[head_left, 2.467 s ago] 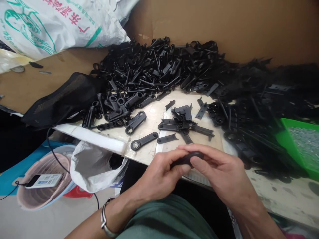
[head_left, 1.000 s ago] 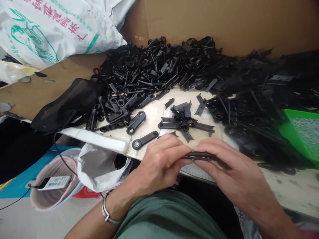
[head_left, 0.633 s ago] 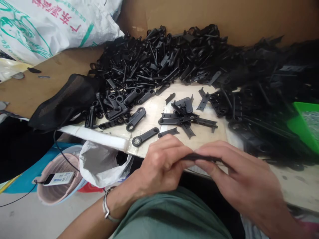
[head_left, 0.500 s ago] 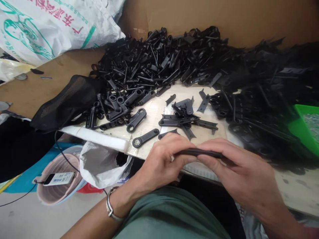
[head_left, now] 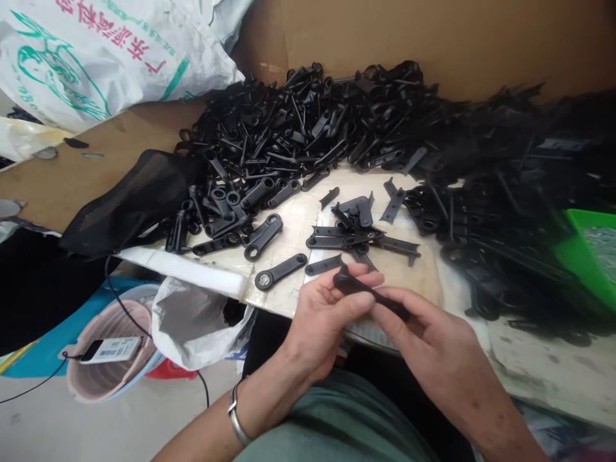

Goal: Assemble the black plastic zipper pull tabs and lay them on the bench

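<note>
A long black plastic part [head_left: 359, 286] is held between both hands above the table's front edge. My left hand [head_left: 322, 314] pinches its left end between thumb and fingers. Closed around the right end is my right hand [head_left: 428, 333], its fingertips close to the left thumb. Just beyond the hands lies a small group of flat black pieces [head_left: 332, 242] on the pale table top [head_left: 289, 224]. One black link with a ring end [head_left: 280, 271] rests left of that group, near the edge.
A big heap of black parts [head_left: 298, 122] covers the back. At right stands a green tray [head_left: 584, 256] of small metal pieces. Black mesh cloth [head_left: 129, 199] lies left. Below the edge are a white bag [head_left: 192, 321] and a pink basket [head_left: 96, 378] with a phone [head_left: 113, 350].
The black part has turned from nearly level and edge-on to slanting down to the right, showing its broad rounded left end. Both hands have shifted slightly, the right one leftward.
</note>
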`<state>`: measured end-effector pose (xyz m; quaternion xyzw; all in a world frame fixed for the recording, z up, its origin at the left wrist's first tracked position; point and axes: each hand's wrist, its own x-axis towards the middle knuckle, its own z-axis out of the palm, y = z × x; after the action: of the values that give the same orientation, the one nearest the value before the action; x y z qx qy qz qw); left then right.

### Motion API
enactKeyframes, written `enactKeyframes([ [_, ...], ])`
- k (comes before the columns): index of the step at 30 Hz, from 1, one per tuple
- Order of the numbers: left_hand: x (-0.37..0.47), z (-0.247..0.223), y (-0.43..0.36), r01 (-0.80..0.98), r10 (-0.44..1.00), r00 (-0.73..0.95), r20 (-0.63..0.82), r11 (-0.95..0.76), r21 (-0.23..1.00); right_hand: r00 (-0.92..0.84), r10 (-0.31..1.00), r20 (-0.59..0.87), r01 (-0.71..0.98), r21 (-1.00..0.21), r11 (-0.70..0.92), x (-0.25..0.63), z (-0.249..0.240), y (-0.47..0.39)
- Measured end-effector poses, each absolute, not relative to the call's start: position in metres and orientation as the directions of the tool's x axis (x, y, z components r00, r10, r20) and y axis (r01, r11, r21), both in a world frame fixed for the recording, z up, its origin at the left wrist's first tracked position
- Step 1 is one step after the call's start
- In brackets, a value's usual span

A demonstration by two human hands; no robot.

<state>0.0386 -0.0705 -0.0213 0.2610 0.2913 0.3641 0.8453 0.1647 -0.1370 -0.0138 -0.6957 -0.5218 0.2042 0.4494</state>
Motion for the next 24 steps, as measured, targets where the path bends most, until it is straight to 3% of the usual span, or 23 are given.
enactKeyframes([
  [7, 0.041, -0.022, -0.07, -0.477, 0.794, 0.521, -0.313, 0.575, 0.665, 0.29, 0.878, 0.382, 0.753, -0.657, 0.037, 0.157, -0.016, -0.133],
  [10, 0.041, -0.023, -0.067, -0.45, 0.818, 0.494, -0.294, 0.53, 0.718, 0.251, 0.91, 0.33, 0.739, -0.673, 0.04, 0.163, -0.018, -0.131],
  [13, 0.037, -0.021, -0.063, -0.382, 0.851, 0.496, -0.173, 0.393, 0.836, 0.239, 0.945, 0.223, 0.71, -0.704, -0.013, 0.179, -0.018, -0.135],
  [17, 0.029, -0.013, -0.06, -0.136, 0.797, 0.604, 0.002, 0.101, 0.985, 0.331, 0.928, 0.169, 0.504, -0.864, -0.022, 0.187, -0.01, -0.139],
  [20, 0.027, -0.008, -0.061, 0.074, 0.7, 0.71, 0.077, -0.183, 0.98, 0.253, 0.958, 0.136, 0.359, -0.933, 0.038, 0.179, -0.005, -0.134],
  [24, 0.026, -0.009, -0.06, 0.099, 0.677, 0.731, 0.09, -0.235, 0.967, 0.297, 0.948, 0.111, 0.219, -0.975, 0.045, 0.174, -0.008, -0.129],
])
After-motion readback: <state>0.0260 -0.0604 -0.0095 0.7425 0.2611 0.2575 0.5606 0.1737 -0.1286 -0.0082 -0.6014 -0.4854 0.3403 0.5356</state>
